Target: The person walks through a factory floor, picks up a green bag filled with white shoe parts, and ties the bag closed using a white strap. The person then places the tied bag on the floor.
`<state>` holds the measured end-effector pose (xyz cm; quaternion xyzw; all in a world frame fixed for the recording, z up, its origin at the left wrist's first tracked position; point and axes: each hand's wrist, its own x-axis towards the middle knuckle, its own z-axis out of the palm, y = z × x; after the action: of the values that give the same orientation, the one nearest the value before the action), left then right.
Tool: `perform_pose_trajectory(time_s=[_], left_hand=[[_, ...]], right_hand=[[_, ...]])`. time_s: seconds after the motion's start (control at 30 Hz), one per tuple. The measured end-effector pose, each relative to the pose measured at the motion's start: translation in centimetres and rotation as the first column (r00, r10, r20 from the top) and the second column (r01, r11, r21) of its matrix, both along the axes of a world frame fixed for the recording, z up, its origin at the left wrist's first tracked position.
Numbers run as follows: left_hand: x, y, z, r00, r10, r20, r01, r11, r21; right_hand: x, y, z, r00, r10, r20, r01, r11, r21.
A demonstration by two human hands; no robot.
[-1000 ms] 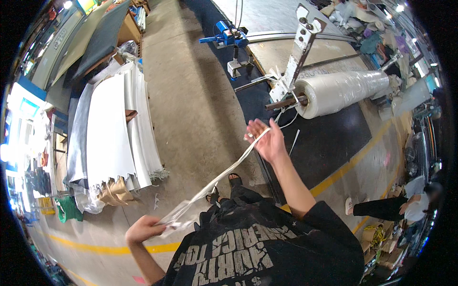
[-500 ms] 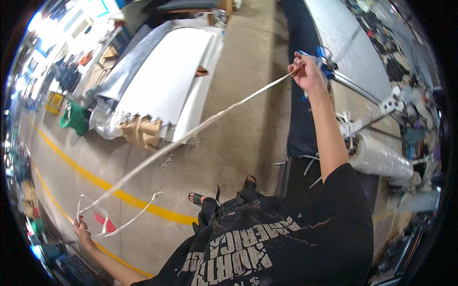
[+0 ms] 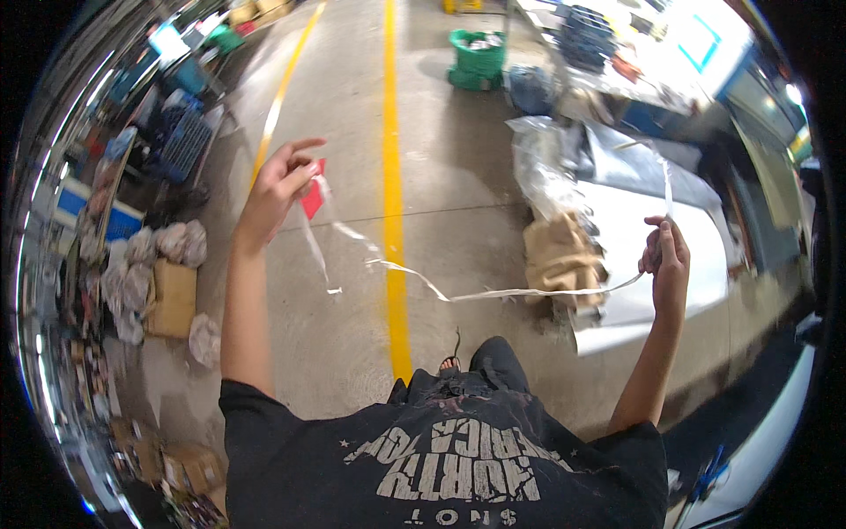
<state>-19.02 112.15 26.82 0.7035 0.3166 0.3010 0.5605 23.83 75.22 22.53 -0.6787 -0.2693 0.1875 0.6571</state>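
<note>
A thin white strip (image 3: 507, 293) hangs in a slack curve between my two hands. My left hand (image 3: 280, 189) pinches one end of it, with a short tail dangling below the fingers. Beside those fingertips is a small red piece (image 3: 314, 196); whether it is attached to the strip or held with it, I cannot tell. On the right, my right hand (image 3: 665, 256) is closed around the strip near its other end, and a loose length sticks up above the fist.
Yellow lines (image 3: 392, 176) run along the concrete floor. White sheet rolls (image 3: 652, 247) with brown paper (image 3: 564, 256) at their end lie to the right. A green bin (image 3: 477, 60) stands farther off. Cardboard boxes (image 3: 172, 298) and bagged bundles sit at the left.
I have turned to the left, so the rolls are now on my right. My hands have come closer together, and the strip, stretched taut before, now sags.
</note>
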Motion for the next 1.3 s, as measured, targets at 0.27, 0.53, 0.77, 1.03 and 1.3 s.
perform_pose_trajectory(time_s=[0.27,0.53,0.77,1.03,1.3], left_hand=[[7.9,15.0,4.6,0.984,0.054,0.17,-0.07,0.994,0.089],[7.7,32.3,14.6,0.89,-0.011,0.457,-0.199,0.891,0.409],[-3.7,50.3,15.2,0.798,0.525,0.296,-0.576,0.519,0.632],[2.9,75.5,15.8,0.849,0.306,0.431,-0.485,0.775,0.405],[11.5,105.0,21.7,0.837,0.462,0.292,-0.537,0.593,0.6]], right_hand=[[8.2,24.3,-1.6,0.935,0.283,0.213,-0.279,0.959,-0.047],[6.0,54.1,-17.8,0.189,0.982,-0.027,-0.806,0.139,-0.575],[8.4,73.6,-24.7,-0.316,0.756,-0.573,-0.714,-0.587,-0.381],[-4.2,101.5,-17.9,0.104,0.99,0.099,-0.825,0.141,-0.548],[3.0,126.6,-15.7,0.346,0.9,0.266,-0.651,0.434,-0.623]])
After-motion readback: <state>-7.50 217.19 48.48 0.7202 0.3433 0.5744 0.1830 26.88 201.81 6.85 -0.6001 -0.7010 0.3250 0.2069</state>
